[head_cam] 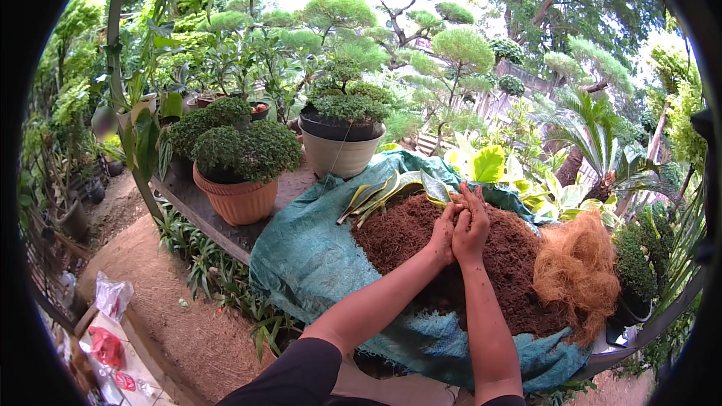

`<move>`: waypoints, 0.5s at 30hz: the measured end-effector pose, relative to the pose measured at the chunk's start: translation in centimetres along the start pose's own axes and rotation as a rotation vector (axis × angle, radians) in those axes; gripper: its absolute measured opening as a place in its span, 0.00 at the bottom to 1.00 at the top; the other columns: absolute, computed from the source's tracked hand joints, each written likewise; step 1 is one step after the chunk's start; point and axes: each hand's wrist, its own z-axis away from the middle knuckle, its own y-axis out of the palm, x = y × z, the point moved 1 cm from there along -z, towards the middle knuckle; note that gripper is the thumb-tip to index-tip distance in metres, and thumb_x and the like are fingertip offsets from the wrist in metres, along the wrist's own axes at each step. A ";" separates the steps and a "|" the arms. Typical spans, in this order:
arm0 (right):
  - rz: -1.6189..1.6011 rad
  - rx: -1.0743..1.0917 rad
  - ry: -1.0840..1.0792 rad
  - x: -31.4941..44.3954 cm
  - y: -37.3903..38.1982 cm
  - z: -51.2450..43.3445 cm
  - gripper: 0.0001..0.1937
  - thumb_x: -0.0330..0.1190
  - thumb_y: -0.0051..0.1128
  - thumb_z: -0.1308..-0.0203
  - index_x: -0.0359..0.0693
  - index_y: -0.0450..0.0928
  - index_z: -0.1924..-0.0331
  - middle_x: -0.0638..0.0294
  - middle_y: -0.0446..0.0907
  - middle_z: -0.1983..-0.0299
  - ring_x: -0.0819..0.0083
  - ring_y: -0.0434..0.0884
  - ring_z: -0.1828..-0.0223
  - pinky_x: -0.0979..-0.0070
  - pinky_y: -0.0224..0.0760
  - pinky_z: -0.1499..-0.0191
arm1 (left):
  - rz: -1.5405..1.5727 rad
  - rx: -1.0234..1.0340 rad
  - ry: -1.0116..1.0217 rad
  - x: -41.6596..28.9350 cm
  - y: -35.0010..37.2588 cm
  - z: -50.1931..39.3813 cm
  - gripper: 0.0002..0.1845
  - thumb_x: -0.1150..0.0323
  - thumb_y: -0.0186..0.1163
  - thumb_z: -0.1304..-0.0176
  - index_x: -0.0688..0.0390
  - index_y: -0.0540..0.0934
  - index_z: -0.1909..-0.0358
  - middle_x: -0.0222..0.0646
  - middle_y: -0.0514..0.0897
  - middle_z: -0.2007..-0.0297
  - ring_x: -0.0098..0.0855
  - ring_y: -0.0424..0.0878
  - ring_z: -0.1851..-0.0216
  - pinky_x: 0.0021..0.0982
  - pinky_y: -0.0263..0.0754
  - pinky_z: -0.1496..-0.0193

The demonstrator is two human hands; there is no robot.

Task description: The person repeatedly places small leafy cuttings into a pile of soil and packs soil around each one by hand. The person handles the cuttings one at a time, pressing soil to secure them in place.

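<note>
My left hand point(444, 232) and my right hand point(471, 225) are pressed together above a heap of dark brown potting medium point(395, 231). Bits of the medium cling to both hands. Whether something lies between the palms is hidden. Just behind and left of the hands, several cut snake plant leaves point(389, 189) with yellow edges rest on the heap. A tuft of orange-brown coconut fibre point(578, 265) sits at the heap's right end. Under the heap spreads a blue-green woven plastic sheet point(316, 259).
A ribbed terracotta-coloured pot point(237, 197) with a rounded shrub and a beige pot point(338, 152) stand on the table point(225, 237) at left. A dark phone-like object point(617, 337) lies at the right edge. Plastic bags point(106, 345) lie on tiles at lower left.
</note>
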 end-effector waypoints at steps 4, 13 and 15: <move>0.009 -0.016 -0.035 0.4 0.0 -0.2 0.25 0.23 0.38 0.33 0.39 0.80 0.36 0.53 0.79 0.34 0.52 0.63 0.22 0.57 0.51 0.21 | -0.029 0.017 -0.010 0.2 -0.7 -0.6 0.19 0.51 0.45 0.19 0.53 0.78 0.49 0.30 0.83 0.56 0.28 0.83 0.54 0.32 0.80 0.50; 0.066 -0.043 -0.072 1.0 -0.4 0.2 0.22 0.23 0.40 0.33 0.40 0.84 0.41 0.53 0.82 0.38 0.51 0.70 0.26 0.56 0.59 0.24 | -0.015 0.012 -0.034 0.5 -0.4 0.1 0.20 0.48 0.46 0.19 0.54 0.78 0.49 0.31 0.83 0.54 0.28 0.82 0.53 0.31 0.80 0.49; 0.039 -0.047 -0.047 1.0 -0.3 0.2 0.23 0.25 0.42 0.35 0.44 0.85 0.42 0.56 0.83 0.38 0.51 0.72 0.28 0.55 0.60 0.25 | -0.004 0.024 -0.022 0.7 -0.7 -0.2 0.21 0.48 0.46 0.19 0.53 0.78 0.49 0.31 0.83 0.53 0.28 0.82 0.52 0.31 0.80 0.48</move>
